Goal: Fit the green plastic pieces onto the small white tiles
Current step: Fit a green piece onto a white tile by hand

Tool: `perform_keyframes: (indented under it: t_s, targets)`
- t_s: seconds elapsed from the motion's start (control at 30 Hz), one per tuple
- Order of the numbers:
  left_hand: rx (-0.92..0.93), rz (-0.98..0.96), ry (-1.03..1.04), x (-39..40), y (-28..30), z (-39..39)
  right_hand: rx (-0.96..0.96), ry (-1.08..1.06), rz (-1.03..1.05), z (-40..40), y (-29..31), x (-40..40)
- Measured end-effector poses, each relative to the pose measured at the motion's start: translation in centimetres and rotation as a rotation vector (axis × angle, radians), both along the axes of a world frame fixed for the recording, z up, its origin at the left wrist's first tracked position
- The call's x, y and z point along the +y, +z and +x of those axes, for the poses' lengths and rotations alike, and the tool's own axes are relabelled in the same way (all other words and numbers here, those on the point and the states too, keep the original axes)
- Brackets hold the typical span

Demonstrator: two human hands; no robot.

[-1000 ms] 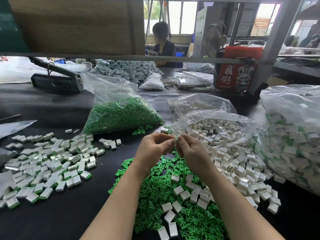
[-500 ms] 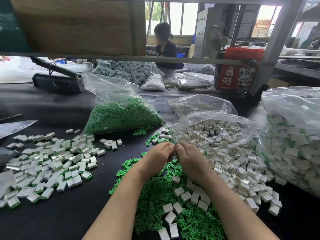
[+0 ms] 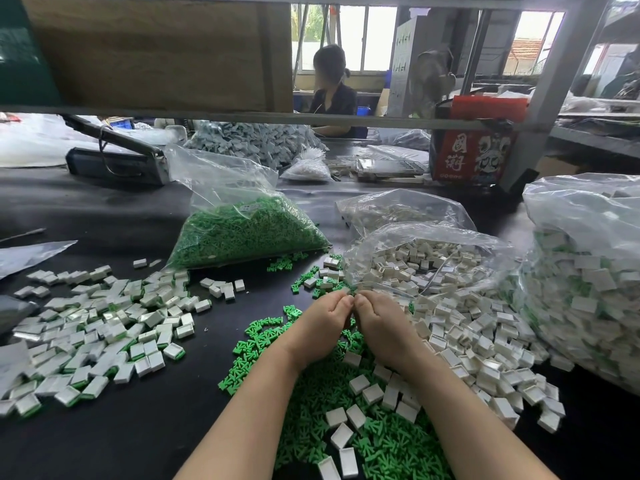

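A: Step in hand: you are pressing one green piece onto one tile. Your left hand [image 3: 320, 329] and right hand [image 3: 382, 327] meet fingertip to fingertip above the green pieces [image 3: 311, 420] spread on the counter [image 3: 156, 438]. Fingers of both hands are curled in a pinch; the part between them is too hidden to name for certain.

B: Where is the stock?

A: Loose tiles [image 3: 467, 337] lie just right of your hands, spilling from an open bag [image 3: 415, 258]. Finished tiles [image 3: 90, 334], green showing at their edges, lie well apart to your left.

B: Next move?

A: Likely: seat the piece flush, drop the finished tile left, then take one tile and one green piece.

B: Any writing?

A: The red box [image 3: 474, 157] carries large white Chinese characters; I cannot read them surely. A small label on the green bag [image 3: 249, 226] is illegible.
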State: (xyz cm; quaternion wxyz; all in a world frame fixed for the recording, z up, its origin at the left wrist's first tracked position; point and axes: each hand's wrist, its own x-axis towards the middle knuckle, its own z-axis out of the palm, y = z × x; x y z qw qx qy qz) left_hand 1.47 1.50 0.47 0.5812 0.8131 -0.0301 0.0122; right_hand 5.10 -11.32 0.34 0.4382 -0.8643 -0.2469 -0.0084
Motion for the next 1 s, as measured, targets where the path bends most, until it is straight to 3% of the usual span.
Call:
perform_keyframes:
  t_s: [0.13, 0.37, 1.0]
  targets:
    - [0.027, 0.001, 0.012, -0.1, -0.1, 0.1, -0.006, 0.009, 0.018, -0.2, 0.0, 0.0]
    - [0.061, 0.053, 0.055, -0.1, -0.6, 0.6, -0.075, 0.006, -0.149, 0.1, -0.9, 0.2]
    - [0.039, 0.076, 0.027, 0.5, -1.1, 0.9, -0.081, 0.019, -0.211, 0.1, -1.0, 0.0]
